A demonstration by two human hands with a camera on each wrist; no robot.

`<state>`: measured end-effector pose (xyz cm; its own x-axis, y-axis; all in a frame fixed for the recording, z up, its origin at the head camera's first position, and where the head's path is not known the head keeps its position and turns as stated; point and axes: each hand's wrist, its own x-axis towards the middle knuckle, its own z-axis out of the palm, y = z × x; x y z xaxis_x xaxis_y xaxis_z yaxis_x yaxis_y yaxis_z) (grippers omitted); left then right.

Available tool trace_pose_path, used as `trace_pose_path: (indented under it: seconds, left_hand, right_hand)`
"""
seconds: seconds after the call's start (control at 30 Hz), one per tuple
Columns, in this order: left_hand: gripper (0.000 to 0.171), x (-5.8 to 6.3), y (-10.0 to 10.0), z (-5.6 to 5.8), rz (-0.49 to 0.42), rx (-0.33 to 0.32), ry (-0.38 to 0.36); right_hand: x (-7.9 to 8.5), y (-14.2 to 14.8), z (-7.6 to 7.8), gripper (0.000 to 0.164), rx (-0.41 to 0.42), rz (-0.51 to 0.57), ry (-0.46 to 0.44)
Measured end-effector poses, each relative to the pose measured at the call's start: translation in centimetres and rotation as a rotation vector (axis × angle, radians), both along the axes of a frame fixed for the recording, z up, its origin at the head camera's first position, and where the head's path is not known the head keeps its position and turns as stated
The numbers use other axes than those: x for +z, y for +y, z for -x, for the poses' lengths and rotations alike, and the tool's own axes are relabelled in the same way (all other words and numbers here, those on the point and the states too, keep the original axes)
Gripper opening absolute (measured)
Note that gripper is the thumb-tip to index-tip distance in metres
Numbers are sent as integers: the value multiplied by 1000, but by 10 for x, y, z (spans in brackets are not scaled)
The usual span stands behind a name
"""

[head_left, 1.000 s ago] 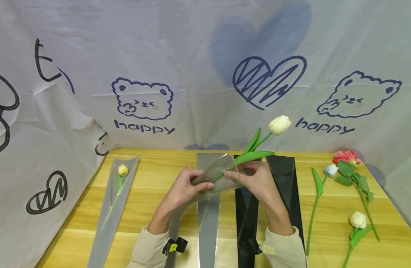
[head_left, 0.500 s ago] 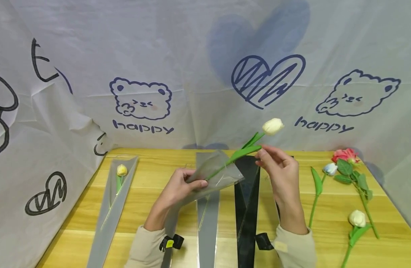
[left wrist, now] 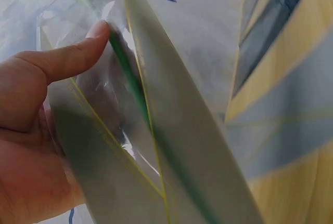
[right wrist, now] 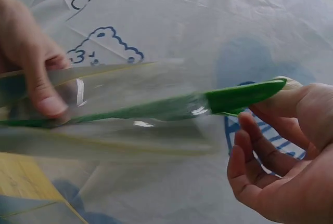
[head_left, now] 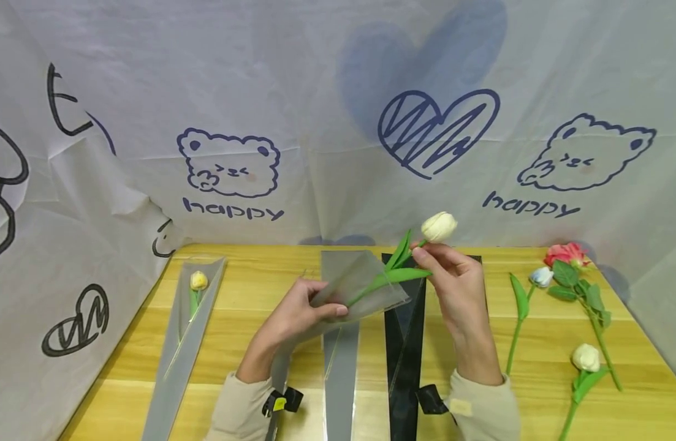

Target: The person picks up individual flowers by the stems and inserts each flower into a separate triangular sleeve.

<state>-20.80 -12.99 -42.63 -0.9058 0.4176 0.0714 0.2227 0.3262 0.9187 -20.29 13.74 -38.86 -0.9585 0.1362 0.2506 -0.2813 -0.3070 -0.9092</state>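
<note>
Left hand [head_left: 298,311] is gripping a grey sleeve [head_left: 380,301], lower centre — right hand [head_left: 458,282] is pinching a white tulip [head_left: 383,280] below its bloom [head_left: 439,227].

sleeves [head_left: 241,407] beige | left wrist unit [head_left: 294,401] black, yellow mark [head_left: 279,404] | right wrist unit [head_left: 430,399] black | hands [head_left: 295,311] bare

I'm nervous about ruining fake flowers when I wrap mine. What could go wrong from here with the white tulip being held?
1. The long leaf pokes past the mouth of the sleeve, so it might catch or fold if pushed deeper.
2. The right hand pinches the white tulip just below its bloom; forcing it there could bend it.
3. The left hand has its thumb over the film by the stem; squeezing may crease the film.
</note>
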Motion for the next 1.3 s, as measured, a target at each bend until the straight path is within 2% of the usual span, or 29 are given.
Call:
trace_pose_path:
  seconds: [0.17,0.4,0.47,0.57,0.7,0.8,0.87,0.93,1.07,1.17,1.3]
  left_hand:
    - [19,9,6,-5,-27,-2,-10]
    - [26,16,11,-8,-53,-30,8]
    - [28,16,10,-7,-48,-53,14]
    - [31,13,3,-5,-25,-118,-8]
    - [32,9,-9,-3,26,-185,-50]
    - [31,8,-14,-3,43,-163,-72]
    - [31,7,-14,-3,30,-132,-93]
    - [33,6,-13,-4,12,-106,-110]
    - [30,6,-10,-5,-11,-75,-110]
    - [24,7,-8,-6,1,-79,-76]
    - [21,7,-8,-6,22,-96,-48]
  right_hand:
    - [-2,-6,-2,9,106,-152,21]
    - [-1,-8,-6,23,178,-311,-74]
    - [0,-8,-7,25,167,-338,-87]
    - [0,-7,-7,24,107,-336,-93]
    - [1,-4,-6,14,10,-217,-94]
    - [1,-3,-5,8,-11,-120,-79]
    - [1,-2,-5,9,0,-113,-69]
    - [2,-1,-5,13,25,-156,-66]
    - [2,4,-9,23,105,-312,-68]
    - [3,7,-11,25,166,-396,-76]
    - [3,9,-11,26,209,-443,-113]
